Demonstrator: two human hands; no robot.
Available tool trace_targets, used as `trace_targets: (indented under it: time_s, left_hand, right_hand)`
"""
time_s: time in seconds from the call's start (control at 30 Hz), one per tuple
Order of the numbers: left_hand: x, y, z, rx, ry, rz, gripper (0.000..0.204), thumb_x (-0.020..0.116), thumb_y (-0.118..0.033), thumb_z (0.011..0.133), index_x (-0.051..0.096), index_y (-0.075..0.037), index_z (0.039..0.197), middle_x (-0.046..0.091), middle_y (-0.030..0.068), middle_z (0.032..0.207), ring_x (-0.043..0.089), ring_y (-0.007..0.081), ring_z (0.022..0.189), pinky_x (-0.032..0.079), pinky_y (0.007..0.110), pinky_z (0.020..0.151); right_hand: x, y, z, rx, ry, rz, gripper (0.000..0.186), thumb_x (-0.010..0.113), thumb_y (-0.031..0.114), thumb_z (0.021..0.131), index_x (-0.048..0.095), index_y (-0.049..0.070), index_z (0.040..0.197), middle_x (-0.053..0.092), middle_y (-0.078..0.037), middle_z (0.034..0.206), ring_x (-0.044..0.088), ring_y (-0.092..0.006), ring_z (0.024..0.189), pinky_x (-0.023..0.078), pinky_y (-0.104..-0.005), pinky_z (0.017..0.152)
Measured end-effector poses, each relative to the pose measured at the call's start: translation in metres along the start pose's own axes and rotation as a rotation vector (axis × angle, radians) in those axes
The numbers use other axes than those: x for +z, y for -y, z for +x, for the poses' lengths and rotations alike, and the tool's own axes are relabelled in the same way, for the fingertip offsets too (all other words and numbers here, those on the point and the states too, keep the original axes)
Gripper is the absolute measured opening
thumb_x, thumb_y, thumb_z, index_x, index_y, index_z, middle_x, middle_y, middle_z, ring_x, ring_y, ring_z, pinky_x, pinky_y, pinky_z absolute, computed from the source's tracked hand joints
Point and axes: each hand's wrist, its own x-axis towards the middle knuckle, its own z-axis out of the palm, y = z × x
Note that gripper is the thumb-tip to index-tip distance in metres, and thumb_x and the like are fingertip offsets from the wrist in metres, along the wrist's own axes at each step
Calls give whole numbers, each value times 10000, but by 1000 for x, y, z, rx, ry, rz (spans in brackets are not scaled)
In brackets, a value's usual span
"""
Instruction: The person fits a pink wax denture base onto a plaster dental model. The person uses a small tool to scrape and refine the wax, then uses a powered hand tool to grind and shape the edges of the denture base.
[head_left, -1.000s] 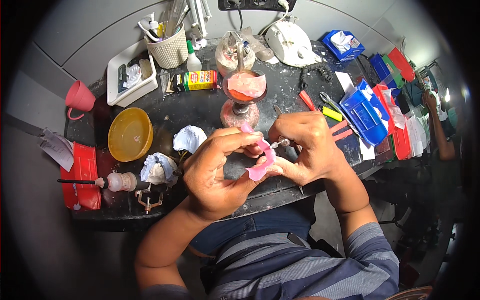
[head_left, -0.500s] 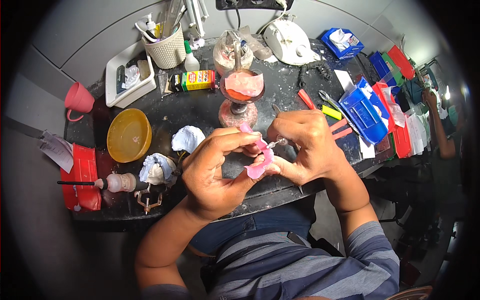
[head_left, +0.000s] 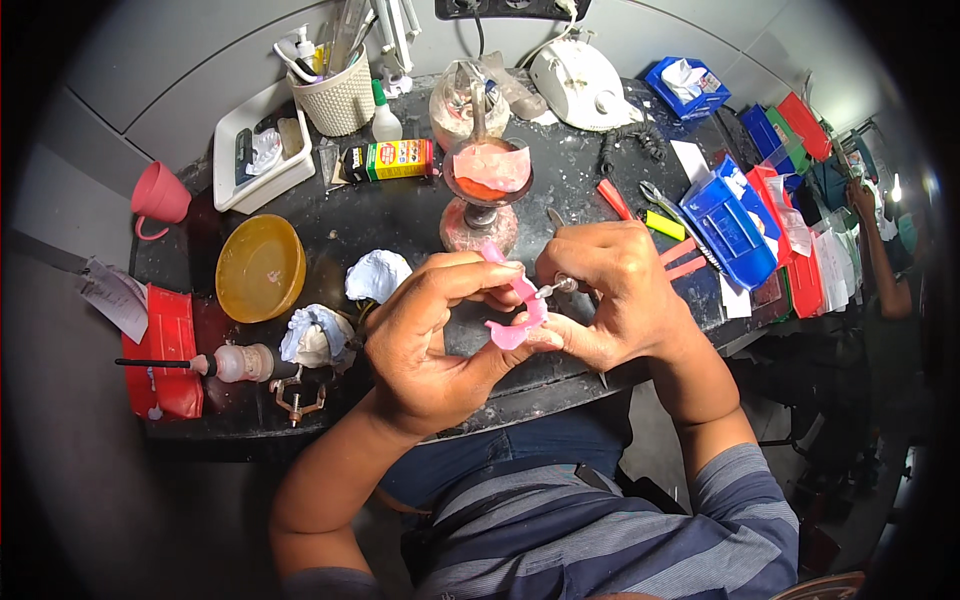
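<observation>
Between the thumb and fingers of my left hand is a pink, arch-shaped denture base, held above the front of the bench. My right hand is closed around a slim metal dental tool, whose tip meets the outer edge of the pink arch. Most of the tool's handle is hidden by the fingers. My right thumb rests close to the lower end of the arch, by the left thumb. Just beyond the hands stands a burner with a metal dish holding a pink wax sheet.
Left of my hands are plaster models, an articulator, a yellow bowl and a pink mug. A white tray and a boxed product lie behind. Blue bins and pliers are at right.
The view has shifted very slightly. The pink arch has tilted a little at its lower end; both hands keep their hold in nearly the same place.
</observation>
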Motion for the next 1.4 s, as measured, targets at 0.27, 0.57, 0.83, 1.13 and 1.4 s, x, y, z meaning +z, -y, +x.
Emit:
trace_targets:
  time_s: [0.27, 0.57, 0.83, 1.13, 1.4]
  left_hand:
    - [-7, -2, 3, -34, 102, 46, 507, 882, -93, 816, 624, 86, 1214, 632, 166, 1162, 672, 160, 977, 562, 287, 857]
    - [-5, -4, 4, -65, 93, 46, 480, 879, -108, 826, 635, 82, 1193, 642, 155, 1130, 665, 147, 944, 547, 266, 830]
    - [1, -8, 8, -76, -28, 34, 445, 930, -161, 752, 698, 49, 1069, 717, 147, 992, 690, 185, 847, 561, 297, 771]
    - [1, -5, 9, -49, -26, 24, 487, 937, -144, 746, 687, 58, 1111, 709, 142, 993, 682, 176, 860, 563, 296, 771]
    - [-1, -4, 10, -31, -22, 60, 492, 942, -154, 738, 692, 51, 1109, 714, 146, 993, 687, 186, 872, 565, 303, 780]
  right_hand:
    - [-2, -2, -1, -25, 3, -105, 512, 805, 469, 749, 539, 34, 698, 489, -116, 588, 533, -333, 507, 426, -420, 493]
    - [-4, -1, -1, -37, 22, -183, 532, 785, 512, 761, 550, 36, 718, 509, -116, 599, 544, -337, 514, 427, -431, 491]
    - [-6, 3, 1, -46, 9, -208, 517, 781, 507, 773, 567, 40, 722, 530, -112, 603, 566, -332, 521, 436, -430, 492]
    - [-6, 3, -1, -57, -2, -214, 474, 773, 482, 789, 605, 43, 732, 545, -103, 611, 600, -326, 543, 451, -430, 496]
    - [-6, 4, -2, -51, -1, -220, 463, 775, 472, 793, 603, 48, 721, 546, -91, 611, 604, -315, 541, 446, -427, 482]
